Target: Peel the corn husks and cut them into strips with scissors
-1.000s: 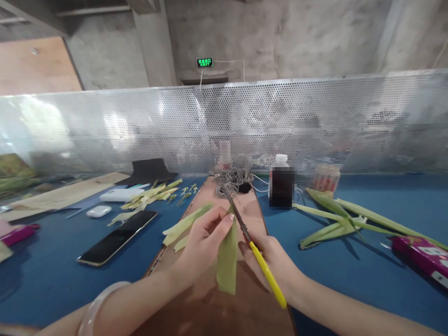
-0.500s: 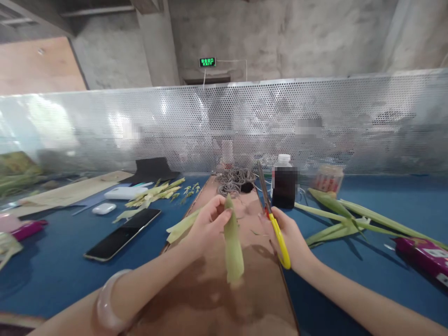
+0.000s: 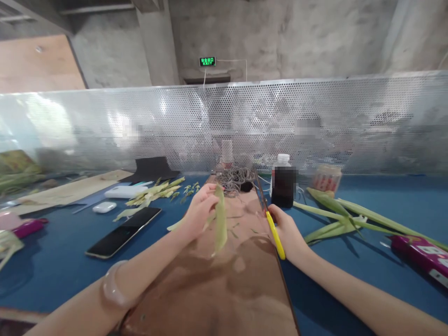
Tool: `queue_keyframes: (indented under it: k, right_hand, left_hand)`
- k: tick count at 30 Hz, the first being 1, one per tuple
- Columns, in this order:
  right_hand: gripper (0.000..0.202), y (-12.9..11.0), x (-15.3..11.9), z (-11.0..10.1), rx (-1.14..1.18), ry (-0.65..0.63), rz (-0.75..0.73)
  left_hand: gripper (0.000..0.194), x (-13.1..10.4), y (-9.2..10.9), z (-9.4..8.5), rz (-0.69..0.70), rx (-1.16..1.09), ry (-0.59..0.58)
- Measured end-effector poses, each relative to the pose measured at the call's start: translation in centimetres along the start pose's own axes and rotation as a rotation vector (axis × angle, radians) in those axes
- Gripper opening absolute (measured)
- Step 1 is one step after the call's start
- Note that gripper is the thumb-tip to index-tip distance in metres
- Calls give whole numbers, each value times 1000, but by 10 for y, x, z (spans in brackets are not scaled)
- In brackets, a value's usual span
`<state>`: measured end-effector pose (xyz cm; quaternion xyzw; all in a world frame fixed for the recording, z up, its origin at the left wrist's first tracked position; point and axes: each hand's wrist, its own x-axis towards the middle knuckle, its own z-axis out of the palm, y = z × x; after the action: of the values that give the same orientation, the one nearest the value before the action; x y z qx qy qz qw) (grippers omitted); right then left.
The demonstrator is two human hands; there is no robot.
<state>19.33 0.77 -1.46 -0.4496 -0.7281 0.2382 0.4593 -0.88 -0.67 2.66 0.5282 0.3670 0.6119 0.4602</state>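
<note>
My left hand (image 3: 202,210) pinches the upper end of a pale green corn husk strip (image 3: 220,226), which hangs down over the brown board (image 3: 210,294). My right hand (image 3: 287,233) is closed around yellow-handled scissors (image 3: 275,235), their blades pointing away from me along the board's right edge. The scissors stand apart from the strip. Small green scraps (image 3: 235,230) lie on the board between my hands. Another pale husk piece (image 3: 175,226) lies partly hidden behind my left forearm.
Tangled grey cord (image 3: 233,179) sits at the board's far end. To the left are a phone (image 3: 124,232), a white case (image 3: 104,207) and husk pieces (image 3: 157,191). On the right stand a dark bottle (image 3: 283,184) and a jar (image 3: 327,179), near long green leaves (image 3: 336,228) and a purple packet (image 3: 420,256).
My left hand has moved left and slightly away from me with the husk strip. The scissors have shifted slightly left in my right hand. More green scraps show on the board.
</note>
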Motion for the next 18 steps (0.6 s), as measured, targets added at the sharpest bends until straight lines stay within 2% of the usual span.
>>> queue_keyframes:
  k: [2,5,7,9,12,18]
  right_hand:
    - [12,2,5,-5,-107,57,20]
    - [18,2,14,-19,-404,105,52]
    - [19,1,21,-30,-628,121,56]
    - [30,4,27,-40,-829,116,70]
    - [40,12,34,-52,-1015,-14,115]
    - [25,24,41,-63,-1122,-249,68]
  left_hand:
    - [27,6,6,-9,-121,-187,-14]
    - [27,13,16,-25,-210,-506,-200]
    - [27,16,20,-33,-236,-577,-309]
    - [27,18,21,-38,-241,-562,-339]
    - [27,22,18,-45,-245,-475,-332]
    - [34,35,3,-67,-292,-50,-332]
